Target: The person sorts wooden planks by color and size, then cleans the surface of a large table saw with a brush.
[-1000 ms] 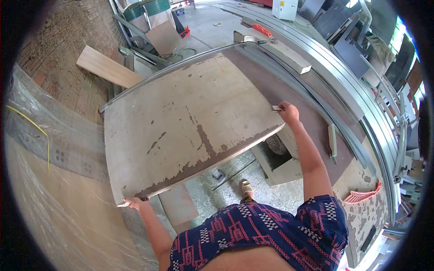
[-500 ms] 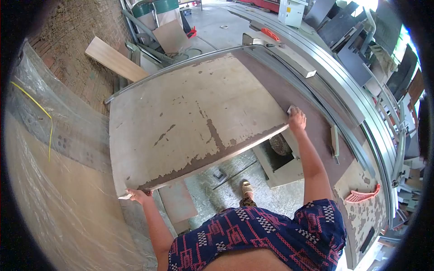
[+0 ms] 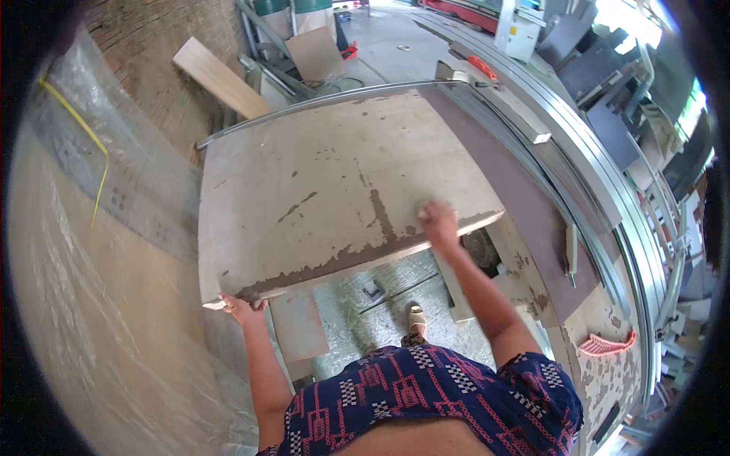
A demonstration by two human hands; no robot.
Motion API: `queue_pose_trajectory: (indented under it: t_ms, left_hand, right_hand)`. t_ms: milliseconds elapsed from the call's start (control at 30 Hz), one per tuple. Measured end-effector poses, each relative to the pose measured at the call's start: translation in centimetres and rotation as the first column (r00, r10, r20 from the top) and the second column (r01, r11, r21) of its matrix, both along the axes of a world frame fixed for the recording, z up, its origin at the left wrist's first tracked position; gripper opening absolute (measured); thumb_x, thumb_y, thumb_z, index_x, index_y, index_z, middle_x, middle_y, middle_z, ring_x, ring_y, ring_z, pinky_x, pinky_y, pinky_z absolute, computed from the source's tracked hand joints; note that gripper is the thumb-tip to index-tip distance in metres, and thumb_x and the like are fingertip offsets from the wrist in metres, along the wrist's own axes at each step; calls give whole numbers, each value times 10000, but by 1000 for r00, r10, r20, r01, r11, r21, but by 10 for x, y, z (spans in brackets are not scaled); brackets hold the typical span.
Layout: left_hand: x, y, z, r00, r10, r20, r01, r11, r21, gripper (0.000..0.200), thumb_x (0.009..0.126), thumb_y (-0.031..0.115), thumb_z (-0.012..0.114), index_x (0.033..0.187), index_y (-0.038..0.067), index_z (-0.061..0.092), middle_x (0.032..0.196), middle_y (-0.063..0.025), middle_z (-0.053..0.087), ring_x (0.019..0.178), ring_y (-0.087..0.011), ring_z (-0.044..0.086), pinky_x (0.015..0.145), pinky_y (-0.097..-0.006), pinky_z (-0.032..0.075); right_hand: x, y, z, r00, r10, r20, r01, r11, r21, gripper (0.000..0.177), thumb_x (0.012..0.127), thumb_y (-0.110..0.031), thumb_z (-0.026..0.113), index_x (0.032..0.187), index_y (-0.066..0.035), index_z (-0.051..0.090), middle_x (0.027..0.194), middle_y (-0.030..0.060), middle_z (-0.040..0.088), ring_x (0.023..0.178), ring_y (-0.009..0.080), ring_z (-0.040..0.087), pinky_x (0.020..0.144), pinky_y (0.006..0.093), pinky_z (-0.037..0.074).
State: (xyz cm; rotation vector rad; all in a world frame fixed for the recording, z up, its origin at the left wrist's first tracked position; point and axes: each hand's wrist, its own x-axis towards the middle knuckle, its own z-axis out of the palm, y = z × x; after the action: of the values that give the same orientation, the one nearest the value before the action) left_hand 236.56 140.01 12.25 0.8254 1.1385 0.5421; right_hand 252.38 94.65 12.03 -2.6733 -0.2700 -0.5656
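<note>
A wide beige panel (image 3: 304, 182) with worn brown patches lies flat in front of me. At its near left corner my left hand (image 3: 242, 307) grips the edge, thumb on top and fingers wrapped round below. My right hand (image 3: 439, 223) is closed and pressed down on the top face, close to the front edge and right of the long brown scrape. A small pale piece seems to be under its fingertips, but blur hides what it is.
Plastic-covered sheets (image 3: 99, 304) stand on the left. Long metal profiles (image 3: 585, 159) run along the right, beside a brown board (image 3: 525, 197). A pink plastic piece (image 3: 607, 344) lies at lower right. A plank (image 3: 220, 76) leans behind the panel.
My right hand has moved left from the panel's right corner onto its top face. My left hand keeps its grip at the left corner. The whole view has shifted slightly.
</note>
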Motion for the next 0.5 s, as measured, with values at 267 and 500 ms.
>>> queue_pose_trajectory:
  t_ms: [267, 500]
  left_hand:
    - [-63, -23, -21, 960, -33, 277, 118, 948, -297, 952, 731, 773, 347, 1423, 232, -18, 1465, -142, 107, 1295, -376, 233, 984, -584, 217]
    - [-119, -14, -39, 981, 24, 191, 30, 961, -274, 881, 772, 737, 333, 1428, 224, 46, 1423, -160, 221, 1176, -373, 386, 844, -553, 367]
  right_hand:
    - [-83, 261, 34, 687, 725, -43, -639, 631, 439, 389, 844, -159, 491, 1223, -74, 498, 1206, 116, 515, 1146, 259, 456, 954, 396, 349]
    - [5, 142, 81, 825, 562, -52, -214, 397, 892, 389, 885, -64, 419, 1270, -17, 454, 1298, 114, 468, 1225, 210, 412, 1028, 317, 296]
